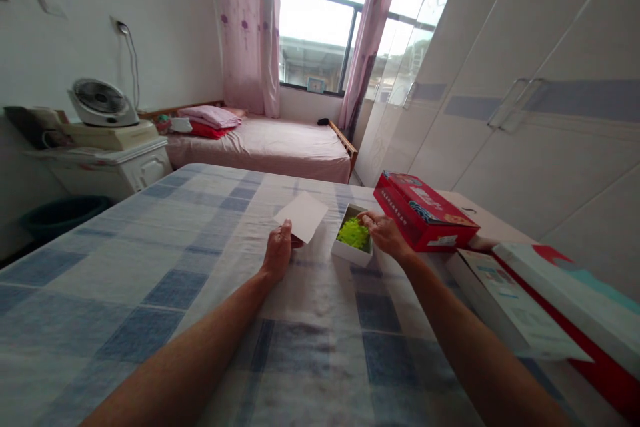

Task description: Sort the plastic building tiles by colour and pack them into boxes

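My left hand [278, 248] is closed on a thin white card [303, 215], which tilts above the tablecloth. Something dark reddish shows under the card by the fingertips; I cannot make out what it is. To the right of the card stands a small open white box [351, 253]. Inside it lies a bright green, frilly bunch [354, 233]. My right hand [387, 232] reaches over the box's right rim, its bent fingers closed at the upper edge of the green bunch. The fingertips are partly hidden.
A blue-and-white checked cloth [210, 320] covers the table. At the right stand a red box [425, 210], a long white box [520, 300] and a red-and-white package [560, 280]. Beyond are a bed [285, 140], a fan [103, 101] on a cabinet, and white wardrobes [500, 47].
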`<act>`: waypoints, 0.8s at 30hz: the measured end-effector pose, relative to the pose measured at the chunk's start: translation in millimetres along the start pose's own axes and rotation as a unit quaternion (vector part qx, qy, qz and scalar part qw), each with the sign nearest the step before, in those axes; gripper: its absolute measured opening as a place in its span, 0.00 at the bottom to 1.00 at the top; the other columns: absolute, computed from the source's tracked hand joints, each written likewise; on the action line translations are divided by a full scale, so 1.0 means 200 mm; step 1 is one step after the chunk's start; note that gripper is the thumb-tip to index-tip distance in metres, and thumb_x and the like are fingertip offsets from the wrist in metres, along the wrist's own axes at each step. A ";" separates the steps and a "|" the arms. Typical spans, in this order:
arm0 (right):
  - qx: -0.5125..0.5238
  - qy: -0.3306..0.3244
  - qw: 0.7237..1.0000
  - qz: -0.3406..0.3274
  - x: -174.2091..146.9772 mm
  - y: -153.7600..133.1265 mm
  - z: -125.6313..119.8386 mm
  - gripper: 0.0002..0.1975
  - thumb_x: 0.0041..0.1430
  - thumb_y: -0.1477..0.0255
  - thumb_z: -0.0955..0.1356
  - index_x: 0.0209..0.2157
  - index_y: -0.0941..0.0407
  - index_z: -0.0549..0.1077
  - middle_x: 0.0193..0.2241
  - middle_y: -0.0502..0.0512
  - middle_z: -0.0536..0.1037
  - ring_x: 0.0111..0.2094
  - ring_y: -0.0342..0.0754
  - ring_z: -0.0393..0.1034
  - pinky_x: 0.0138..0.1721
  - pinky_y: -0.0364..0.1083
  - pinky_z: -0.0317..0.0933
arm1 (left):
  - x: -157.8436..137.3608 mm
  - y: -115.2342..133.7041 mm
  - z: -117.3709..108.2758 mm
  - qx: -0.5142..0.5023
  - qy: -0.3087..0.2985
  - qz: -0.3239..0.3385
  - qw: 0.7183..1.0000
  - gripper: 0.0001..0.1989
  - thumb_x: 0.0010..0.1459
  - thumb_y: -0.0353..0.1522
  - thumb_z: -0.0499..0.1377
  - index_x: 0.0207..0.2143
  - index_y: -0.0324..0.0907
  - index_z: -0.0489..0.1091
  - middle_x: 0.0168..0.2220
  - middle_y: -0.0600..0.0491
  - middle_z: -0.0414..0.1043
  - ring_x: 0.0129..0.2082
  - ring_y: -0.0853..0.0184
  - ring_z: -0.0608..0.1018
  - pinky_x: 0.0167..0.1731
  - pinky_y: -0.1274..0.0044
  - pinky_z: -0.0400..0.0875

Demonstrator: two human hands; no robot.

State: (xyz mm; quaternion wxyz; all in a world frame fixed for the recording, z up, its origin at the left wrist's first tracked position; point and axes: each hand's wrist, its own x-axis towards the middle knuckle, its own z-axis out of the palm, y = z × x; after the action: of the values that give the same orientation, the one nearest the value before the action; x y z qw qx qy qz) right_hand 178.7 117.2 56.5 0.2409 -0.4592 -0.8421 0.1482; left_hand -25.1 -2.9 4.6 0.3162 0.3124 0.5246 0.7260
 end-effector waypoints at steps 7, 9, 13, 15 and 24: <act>-0.021 0.006 1.000 -0.011 0.00 -0.01 0.02 0.17 0.60 0.69 0.59 0.45 0.56 0.74 0.48 0.58 0.74 0.50 0.50 0.65 0.51 0.48 0.57 | 0.00 0.00 0.00 0.006 -0.002 0.005 1.000 0.26 0.48 0.51 0.55 0.24 0.34 0.72 0.20 0.49 0.73 0.20 0.66 0.75 0.23 0.75 0.72; -0.019 0.002 0.999 -0.033 -0.05 -0.02 0.01 0.16 0.60 0.67 0.59 0.43 0.56 0.74 0.47 0.57 0.74 0.50 0.49 0.65 0.51 0.48 0.56 | 0.00 0.00 0.00 0.009 -0.002 0.007 1.000 0.26 0.49 0.51 0.54 0.24 0.34 0.72 0.20 0.49 0.73 0.20 0.65 0.75 0.23 0.74 0.72; -0.009 -0.027 0.995 -0.092 -0.16 -0.05 0.00 0.12 0.57 0.68 0.63 0.40 0.55 0.75 0.47 0.56 0.74 0.49 0.50 0.66 0.51 0.49 0.57 | -0.01 0.00 0.00 0.016 0.000 0.013 1.000 0.26 0.50 0.51 0.54 0.24 0.34 0.71 0.19 0.50 0.72 0.19 0.65 0.75 0.23 0.74 0.72; -0.007 -0.014 0.996 -0.086 -0.17 -0.05 0.00 0.13 0.58 0.67 0.64 0.42 0.55 0.74 0.49 0.57 0.73 0.51 0.52 0.64 0.51 0.52 0.56 | -0.01 0.01 0.00 0.023 -0.001 0.019 1.000 0.26 0.50 0.50 0.53 0.24 0.35 0.71 0.19 0.51 0.72 0.20 0.66 0.75 0.23 0.75 0.73; -0.046 0.010 0.991 -0.125 -0.18 -0.06 0.05 0.14 0.59 0.72 0.62 0.46 0.52 0.72 0.50 0.55 0.72 0.56 0.52 0.59 0.54 0.57 0.51 | -0.06 0.03 0.03 0.088 -0.015 0.080 0.993 0.25 0.54 0.50 0.51 0.22 0.37 0.69 0.19 0.51 0.70 0.20 0.66 0.75 0.20 0.77 0.71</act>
State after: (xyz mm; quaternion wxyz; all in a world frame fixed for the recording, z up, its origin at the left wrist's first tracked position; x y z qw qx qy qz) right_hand 180.6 80.2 44.9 0.2448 -0.3621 -0.8965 0.0731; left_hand -14.0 -9.5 10.0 0.2361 0.3911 0.5546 0.6955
